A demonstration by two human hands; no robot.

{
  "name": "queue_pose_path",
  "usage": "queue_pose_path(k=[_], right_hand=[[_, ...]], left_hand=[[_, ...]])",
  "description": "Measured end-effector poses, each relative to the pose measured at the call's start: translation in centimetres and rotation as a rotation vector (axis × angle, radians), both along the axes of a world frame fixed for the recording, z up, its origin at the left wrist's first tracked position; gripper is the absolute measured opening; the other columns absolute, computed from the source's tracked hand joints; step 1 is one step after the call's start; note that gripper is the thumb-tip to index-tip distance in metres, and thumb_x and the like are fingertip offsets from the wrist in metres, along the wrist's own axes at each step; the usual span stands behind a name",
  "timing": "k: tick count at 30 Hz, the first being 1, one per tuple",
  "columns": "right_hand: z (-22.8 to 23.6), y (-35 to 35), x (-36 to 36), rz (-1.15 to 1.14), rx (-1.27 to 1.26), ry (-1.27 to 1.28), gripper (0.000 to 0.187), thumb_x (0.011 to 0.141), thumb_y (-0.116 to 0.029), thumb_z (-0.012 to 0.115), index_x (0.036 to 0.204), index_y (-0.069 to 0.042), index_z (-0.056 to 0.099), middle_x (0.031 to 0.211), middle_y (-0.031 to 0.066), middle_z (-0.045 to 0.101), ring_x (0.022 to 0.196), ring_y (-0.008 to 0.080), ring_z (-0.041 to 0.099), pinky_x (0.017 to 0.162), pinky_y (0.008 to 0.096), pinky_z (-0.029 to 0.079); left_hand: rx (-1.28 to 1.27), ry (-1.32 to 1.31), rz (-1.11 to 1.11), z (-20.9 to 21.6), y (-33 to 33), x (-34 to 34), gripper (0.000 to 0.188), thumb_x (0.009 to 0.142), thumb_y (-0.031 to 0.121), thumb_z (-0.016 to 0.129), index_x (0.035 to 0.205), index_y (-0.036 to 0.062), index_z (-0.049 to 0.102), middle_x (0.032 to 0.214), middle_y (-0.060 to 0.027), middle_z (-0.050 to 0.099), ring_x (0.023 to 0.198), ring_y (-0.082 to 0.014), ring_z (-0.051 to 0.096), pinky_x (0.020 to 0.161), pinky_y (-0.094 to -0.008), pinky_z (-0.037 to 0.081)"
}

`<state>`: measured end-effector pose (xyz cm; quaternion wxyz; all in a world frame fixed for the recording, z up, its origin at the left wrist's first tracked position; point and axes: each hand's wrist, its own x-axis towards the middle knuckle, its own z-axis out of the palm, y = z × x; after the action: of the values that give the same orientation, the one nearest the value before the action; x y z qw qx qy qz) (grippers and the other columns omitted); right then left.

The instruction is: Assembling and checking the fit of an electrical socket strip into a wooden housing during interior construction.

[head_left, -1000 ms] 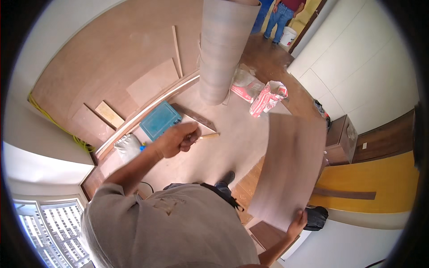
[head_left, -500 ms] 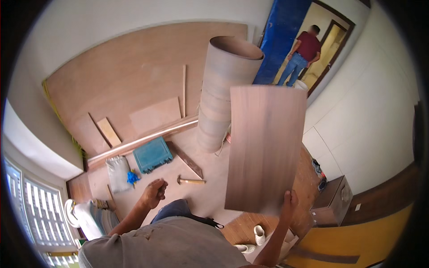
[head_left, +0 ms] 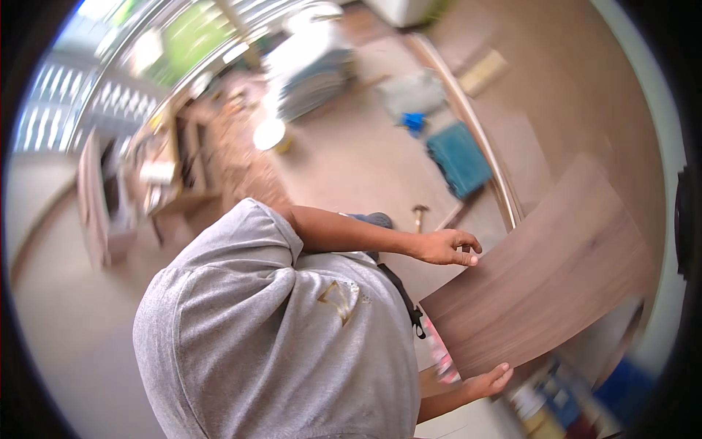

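A brown wood-grain laminate sheet [head_left: 548,274] slants across the right side, one end close to my body. My right hand [head_left: 488,382] holds its lower edge, the fingertips showing along it and the rest of the grip partly hidden. Close to the upper edge is my left hand [head_left: 444,247], thumb and fingers apart and nothing between them. A pink and white patterned strip [head_left: 441,350] shows beside the sheet's near end. On the floor past my left hand lies a hammer [head_left: 419,217].
A teal case [head_left: 459,159], a pale sack [head_left: 413,95] and a blue crumpled item [head_left: 414,122] lie beyond the hammer. A stacked bundle [head_left: 307,80] and a yellow-and-white tub [head_left: 272,136] stand farther left. Wooden drawer-like boxes [head_left: 179,164] are near the window; much is blurred.
My view has swung left toward the window. The sheet has tipped from upright to a slant, still in my right hand. My left hand has come near its edge, its fingers now spread.
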<state>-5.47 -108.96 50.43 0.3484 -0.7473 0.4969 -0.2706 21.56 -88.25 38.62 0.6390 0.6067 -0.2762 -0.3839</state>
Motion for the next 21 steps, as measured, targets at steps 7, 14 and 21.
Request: queue_pose_path(k=[7, 14, 21], right_hand=[[-12.7, -4.7, 18.9, 0.765, 0.094, -0.022, 0.052, 0.104, -0.032, 0.054, 0.128, 0.014, 0.055, 0.118, 0.0226, 0.064, 0.106, 0.0269, 0.06, 0.098, 0.0383, 0.046], [-11.8, 13.3, 35.6, 1.239, -0.197, 0.191, 0.036, 0.1, -0.026, 0.055, 0.111, 0.007, 0.063, 0.093, 0.0255, 0.065, 0.087, 0.0358, 0.061, 0.082, 0.0426, 0.048], [-13.5, 31.8, 44.1, 1.554, -0.223, 0.08, 0.029, 0.099, -0.022, 0.054, 0.103, 0.004, 0.064, 0.09, 0.0264, 0.066, 0.081, 0.0417, 0.061, 0.078, 0.0448, 0.049]], left_hand=[[0.33, 0.016, 0.735, -5.5, 20.6, -5.0, 0.034, 0.099, 0.031, 0.061, 0.116, 0.0019, 0.065, 0.106, -0.012, 0.068, 0.095, -0.0226, 0.064, 0.087, -0.0364, 0.051], [0.928, 0.01, 0.547, -5.5, 35.7, -19.8, 0.036, 0.084, 0.024, 0.066, 0.116, 0.006, 0.07, 0.109, -0.0172, 0.072, 0.1, -0.0362, 0.068, 0.085, -0.0431, 0.054], [0.871, 0.28, 0.448, -9.7, 40.4, -24.3, 0.032, 0.085, 0.024, 0.065, 0.109, 0.0051, 0.072, 0.106, -0.0195, 0.072, 0.1, -0.038, 0.068, 0.084, -0.0461, 0.053]])
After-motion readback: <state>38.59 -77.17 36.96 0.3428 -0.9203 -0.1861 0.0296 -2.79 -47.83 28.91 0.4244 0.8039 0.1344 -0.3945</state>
